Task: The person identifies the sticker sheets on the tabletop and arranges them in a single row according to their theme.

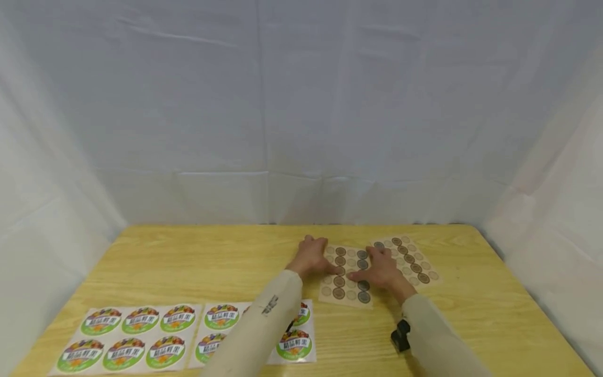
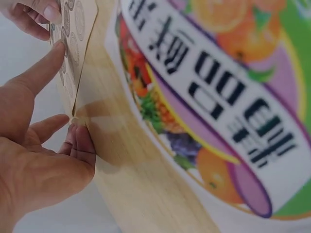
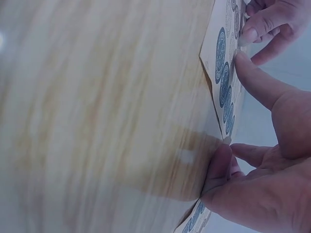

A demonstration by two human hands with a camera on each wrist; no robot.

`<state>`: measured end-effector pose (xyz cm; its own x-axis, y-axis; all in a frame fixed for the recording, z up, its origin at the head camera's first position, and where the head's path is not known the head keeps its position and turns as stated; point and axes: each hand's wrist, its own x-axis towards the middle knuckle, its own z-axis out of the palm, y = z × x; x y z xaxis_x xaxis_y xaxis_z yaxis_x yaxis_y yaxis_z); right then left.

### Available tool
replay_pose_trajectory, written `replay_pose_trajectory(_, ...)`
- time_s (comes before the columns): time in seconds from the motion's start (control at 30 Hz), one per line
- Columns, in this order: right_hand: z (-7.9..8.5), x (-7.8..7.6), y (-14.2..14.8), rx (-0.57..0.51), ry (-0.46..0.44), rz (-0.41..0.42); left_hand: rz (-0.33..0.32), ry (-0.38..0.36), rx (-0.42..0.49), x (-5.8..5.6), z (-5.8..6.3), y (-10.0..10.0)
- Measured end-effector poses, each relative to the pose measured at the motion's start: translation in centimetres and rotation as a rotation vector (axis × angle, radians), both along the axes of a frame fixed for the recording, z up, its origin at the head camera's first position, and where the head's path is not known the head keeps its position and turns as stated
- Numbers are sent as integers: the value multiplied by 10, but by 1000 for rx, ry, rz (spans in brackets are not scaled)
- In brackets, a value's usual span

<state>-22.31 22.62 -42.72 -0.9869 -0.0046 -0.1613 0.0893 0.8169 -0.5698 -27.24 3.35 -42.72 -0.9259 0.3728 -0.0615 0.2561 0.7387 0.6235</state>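
A cream sheet of small round stickers (image 1: 345, 301) in pale, brown and dark columns lies under both hands. My left hand (image 1: 311, 257) is at its left side, thumb stretched onto its face and the other fingertips at its far left corner. My right hand (image 1: 382, 268) mirrors this on the right side, with its thumb on the sheet. The left wrist view shows the left fingertips (image 2: 83, 141) against the sheet's corner. In the right wrist view the right fingertips (image 3: 219, 162) meet the opposite corner. Whether either hand grips the paper's edge is hard to tell.
A second sheet of small round stickers (image 1: 426, 262) lies to the right, partly behind the right hand. Two sheets of large fruit labels, one on the left (image 1: 113, 335) and one nearer the middle (image 1: 308, 356), lie along the table's (image 1: 198, 262) front. White curtains (image 1: 301, 104) surround it.
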Motion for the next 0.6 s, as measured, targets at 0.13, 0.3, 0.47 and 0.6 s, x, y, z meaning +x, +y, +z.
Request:
replay_pose_trajectory(0.13,1,-1,-1,11,-8,-4,7,-6,13,0,1,0)
replay_pose_trajectory(0.3,1,0,-1,15,0,-16,5,-8,28,1,-1,1)
replay_pose_trajectory(0.47,-1,0,0,-5,-7,-23,14,-19,40,0,-3,2)
replay_pose_trajectory(0.6,-2,-1,1,-13,-7,-21,17,-28,48,0,-3,3)
